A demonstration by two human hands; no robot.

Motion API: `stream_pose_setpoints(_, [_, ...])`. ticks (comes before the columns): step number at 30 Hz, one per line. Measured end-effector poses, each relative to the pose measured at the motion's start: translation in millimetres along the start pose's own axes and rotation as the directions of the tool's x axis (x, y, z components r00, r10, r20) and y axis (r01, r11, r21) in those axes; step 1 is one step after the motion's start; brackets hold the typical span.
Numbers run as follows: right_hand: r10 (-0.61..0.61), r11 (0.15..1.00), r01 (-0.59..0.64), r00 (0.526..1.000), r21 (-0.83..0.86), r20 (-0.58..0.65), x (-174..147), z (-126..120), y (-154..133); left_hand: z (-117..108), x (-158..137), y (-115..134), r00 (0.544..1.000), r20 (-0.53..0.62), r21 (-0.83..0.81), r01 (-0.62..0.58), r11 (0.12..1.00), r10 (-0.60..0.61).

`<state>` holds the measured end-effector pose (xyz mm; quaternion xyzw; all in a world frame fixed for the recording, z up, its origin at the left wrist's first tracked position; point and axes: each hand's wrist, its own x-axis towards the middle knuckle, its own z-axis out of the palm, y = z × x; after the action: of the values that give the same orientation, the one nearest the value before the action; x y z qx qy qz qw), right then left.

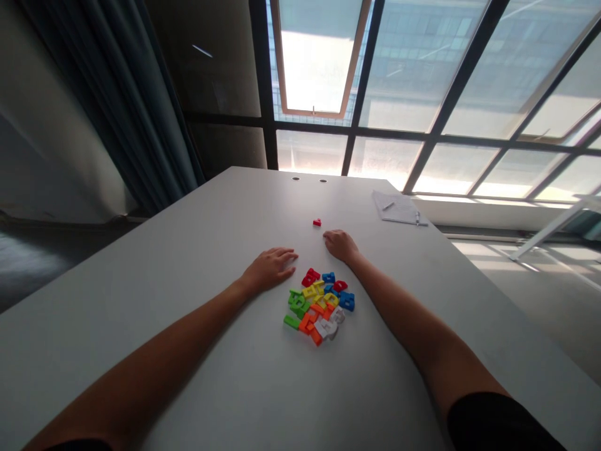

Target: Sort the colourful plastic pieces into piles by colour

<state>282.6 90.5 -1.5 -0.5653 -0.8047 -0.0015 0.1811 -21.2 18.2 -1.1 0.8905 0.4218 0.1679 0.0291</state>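
Observation:
A pile of coloured plastic pieces (319, 307) in red, yellow, blue, green, orange and white lies on the white table between my forearms. The pieces are blocky, with notches and openings; their exact kind is too small to tell. My left hand (270, 269) rests palm down at the pile's upper left, fingers stretched and apart, holding nothing. My right hand (340, 244) lies beyond the pile with its fingers curled in, and nothing shows in them. Just past its fingertips, a single red plastic piece (317, 222) sits apart from the pile, not touched by the hand.
The white table (211, 225) stretches away towards large windows. At its far right edge lie papers (399, 208) with what look like pens on them. Two round holes are set near the far edge. A dark curtain (136, 106) hangs at the left.

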Motion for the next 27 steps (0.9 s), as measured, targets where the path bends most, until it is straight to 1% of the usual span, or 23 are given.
stream_pose_setpoints(2, [-0.042, 0.999, 0.042, 0.999, 0.004, 0.006, -17, -2, -1, 0, 0, -1, 1.000, -0.004, 0.000, -0.003, 1.000, 0.003])
stream_pose_setpoints(6, [-0.144, 0.989, 0.145, 0.989, 0.037, -0.034, -59, -8, 0, 2, 1, -2, 1.000, -0.003, -0.006, -0.005, 1.000, 0.005])
stream_pose_setpoints(9, [-0.189, 0.977, 0.194, 0.980, 0.085, -0.064, -81, -13, -1, 3, 1, -4, 1.000, -0.005, -0.016, -0.002, 1.000, 0.002])
stream_pose_setpoints(12, [-0.207, 0.952, 0.225, 0.973, 0.207, -0.102, -85, -17, -2, 4, 1, -5, 1.000, -0.014, -0.020, -0.001, 1.000, 0.001])
stream_pose_setpoints(15, [-0.229, 0.893, 0.271, 0.961, 0.360, -0.154, -82, -24, -6, 3, 2, -6, 1.000, -0.005, -0.017, 0.003, 1.000, -0.003])
stream_pose_setpoints(18, [-0.317, 0.826, 0.361, 0.933, 0.432, -0.172, -84, -35, -13, 2, 2, -4, 1.000, 0.002, -0.021, 0.002, 1.000, -0.002])
stream_pose_setpoints(21, [-0.456, 0.779, 0.463, 0.881, 0.422, -0.125, -92, -45, -25, 1, 1, -3, 1.000, -0.006, -0.028, 0.002, 1.000, -0.002])
stream_pose_setpoints(23, [-0.532, 0.766, 0.512, 0.844, 0.389, -0.063, -96, -49, -33, 1, 1, -2, 1.000, -0.008, -0.024, -0.001, 1.000, 0.000])
stream_pose_setpoints(24, [-0.551, 0.769, 0.522, 0.834, 0.368, -0.031, -98, -50, -36, 0, 1, -2, 1.000, -0.005, -0.019, -0.003, 1.000, 0.003])
stream_pose_setpoints(25, [-0.553, 0.781, 0.520, 0.833, 0.346, -0.005, -98, -50, -38, 0, 1, -2, 1.000, 0.001, -0.012, -0.005, 1.000, 0.005])
stream_pose_setpoints(27, [-0.511, 0.825, 0.481, 0.859, 0.296, 0.027, -97, -49, -36, 0, 1, -1, 1.000, 0.014, 0.003, -0.005, 1.000, 0.005])
